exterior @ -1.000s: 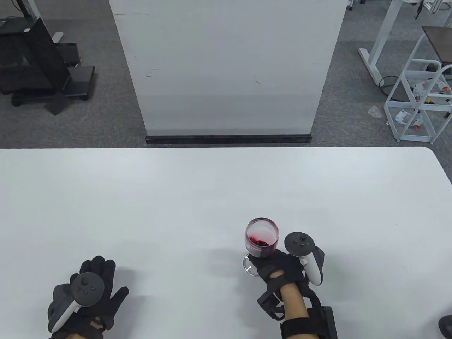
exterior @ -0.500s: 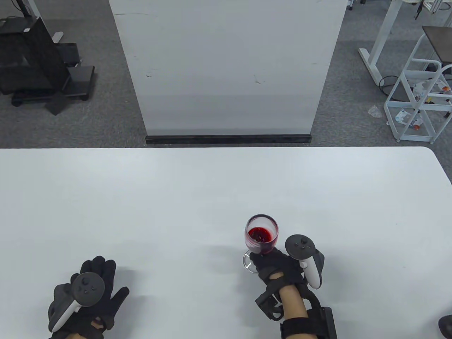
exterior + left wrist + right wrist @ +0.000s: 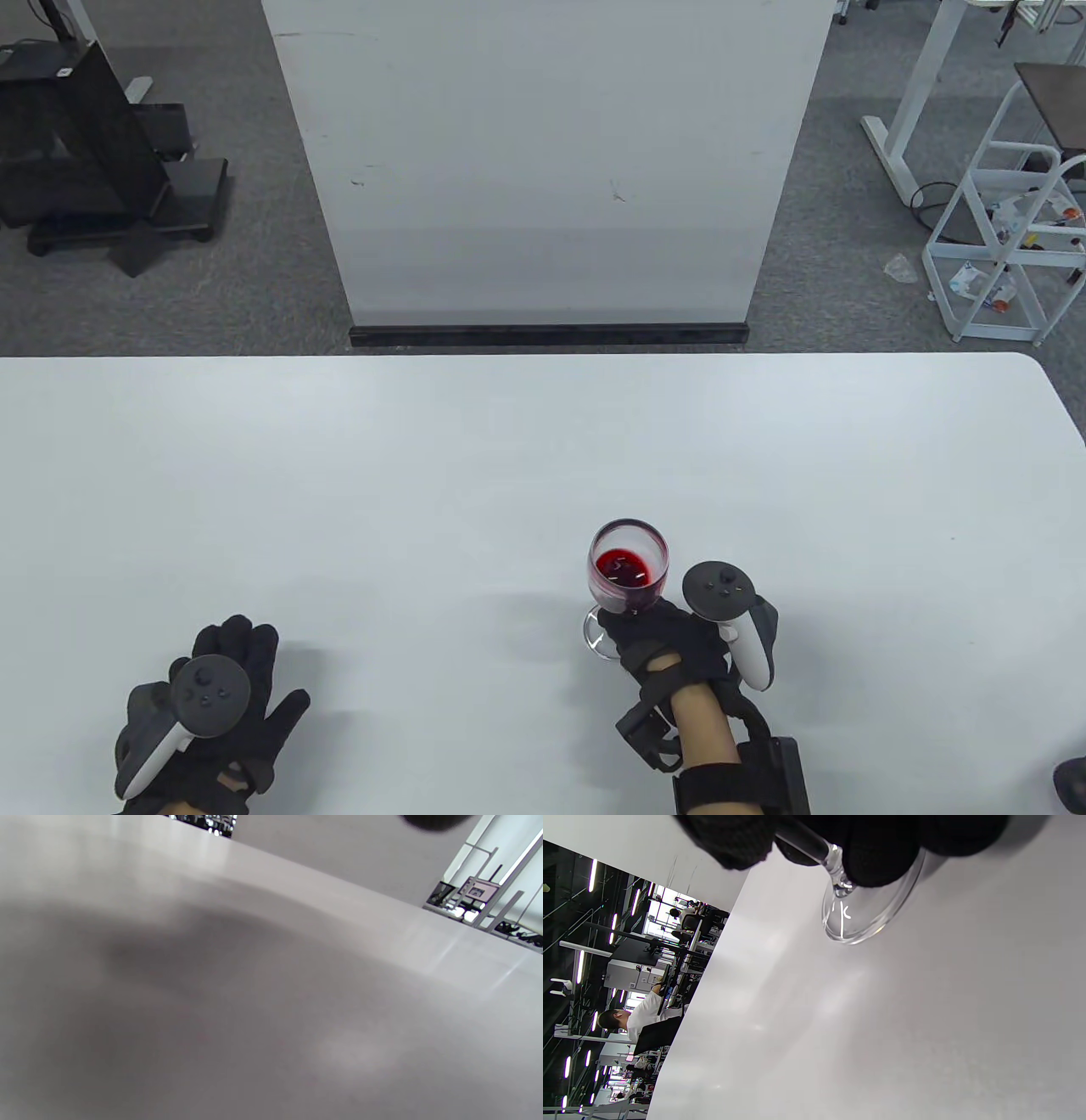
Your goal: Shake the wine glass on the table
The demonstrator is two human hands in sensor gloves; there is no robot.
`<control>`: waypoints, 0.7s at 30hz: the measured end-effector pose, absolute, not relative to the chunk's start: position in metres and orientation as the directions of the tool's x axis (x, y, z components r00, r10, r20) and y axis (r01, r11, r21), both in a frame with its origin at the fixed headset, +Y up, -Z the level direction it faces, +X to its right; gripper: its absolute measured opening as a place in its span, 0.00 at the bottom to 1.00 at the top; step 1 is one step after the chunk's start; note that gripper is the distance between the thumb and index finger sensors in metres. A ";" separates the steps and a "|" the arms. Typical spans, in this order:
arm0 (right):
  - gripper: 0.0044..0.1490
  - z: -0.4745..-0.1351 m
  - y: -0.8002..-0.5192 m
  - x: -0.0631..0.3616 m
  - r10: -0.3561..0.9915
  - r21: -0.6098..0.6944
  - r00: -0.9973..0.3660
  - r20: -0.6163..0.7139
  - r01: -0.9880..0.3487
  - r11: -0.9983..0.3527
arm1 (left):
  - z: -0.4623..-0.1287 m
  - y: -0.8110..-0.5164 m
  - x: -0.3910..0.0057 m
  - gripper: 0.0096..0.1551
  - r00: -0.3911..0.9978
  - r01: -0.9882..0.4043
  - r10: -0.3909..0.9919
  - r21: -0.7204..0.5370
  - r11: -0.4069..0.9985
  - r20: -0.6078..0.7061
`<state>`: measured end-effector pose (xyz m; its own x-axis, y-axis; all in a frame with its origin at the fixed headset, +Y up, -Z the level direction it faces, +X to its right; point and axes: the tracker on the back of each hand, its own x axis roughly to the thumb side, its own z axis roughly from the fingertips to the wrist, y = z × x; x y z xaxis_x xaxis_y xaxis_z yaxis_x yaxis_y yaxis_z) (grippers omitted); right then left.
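Observation:
A clear wine glass (image 3: 628,564) with red liquid in its bowl stands near the table's front, right of centre. My right hand (image 3: 657,637) grips its stem just under the bowl. In the right wrist view my gloved fingers (image 3: 878,853) wrap the stem above the round glass foot (image 3: 869,912), which is at the white table (image 3: 424,475). My left hand (image 3: 216,705) rests flat on the table at the front left, fingers spread, holding nothing. The left wrist view shows only the tabletop (image 3: 254,984).
A tall white panel (image 3: 543,161) stands on the floor beyond the table's far edge. A white rack (image 3: 1010,246) is at the right on the floor, a black stand (image 3: 76,144) at the left.
The red liquid has swirled from a tilted smear on the glass wall to a level pool. The glass and my right hand have barely shifted. My left hand has not moved.

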<state>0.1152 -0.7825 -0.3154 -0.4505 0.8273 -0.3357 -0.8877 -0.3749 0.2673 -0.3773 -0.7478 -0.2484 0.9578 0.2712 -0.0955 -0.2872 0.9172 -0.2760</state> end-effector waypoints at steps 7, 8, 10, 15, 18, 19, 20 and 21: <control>0.37 -0.314 -0.782 0.115 0.831 0.240 -0.455 -0.320 -0.887 -0.393 | -0.248 -0.747 -0.377 0.48 0.957 -0.290 0.275 -0.273 0.917 -0.094; 0.38 -0.313 -0.781 0.115 0.834 0.233 -0.446 -0.324 -0.892 -0.386 | -0.248 -0.747 -0.377 0.48 0.957 -0.290 0.275 -0.273 0.917 -0.093; 0.40 -0.311 -0.778 0.116 0.830 0.233 -0.451 -0.327 -0.890 -0.392 | -0.248 -0.747 -0.375 0.48 0.956 -0.293 0.279 -0.277 0.915 -0.087; 0.42 -0.303 -0.750 0.136 0.752 0.266 -0.571 -0.329 -0.820 -0.507 | -0.249 -0.749 -0.374 0.48 0.957 -0.290 0.277 -0.287 0.913 -0.084; 0.41 -0.289 -0.736 0.153 0.693 0.260 -0.663 -0.281 -0.748 -0.610 | -0.249 -0.748 -0.375 0.48 0.956 -0.295 0.282 -0.287 0.912 -0.086; 0.41 -0.285 -0.733 0.157 0.669 0.253 -0.693 -0.268 -0.721 -0.645 | -0.249 -0.748 -0.375 0.48 0.956 -0.294 0.280 -0.283 0.913 -0.089; 0.41 -0.278 -0.729 0.163 0.632 0.238 -0.737 -0.241 -0.676 -0.698 | -0.249 -0.747 -0.376 0.48 0.958 -0.288 0.270 -0.272 0.918 -0.101; 0.40 -0.273 -0.727 0.168 0.603 0.222 -0.770 -0.210 -0.638 -0.738 | -0.249 -0.747 -0.376 0.48 0.957 -0.288 0.268 -0.265 0.920 -0.107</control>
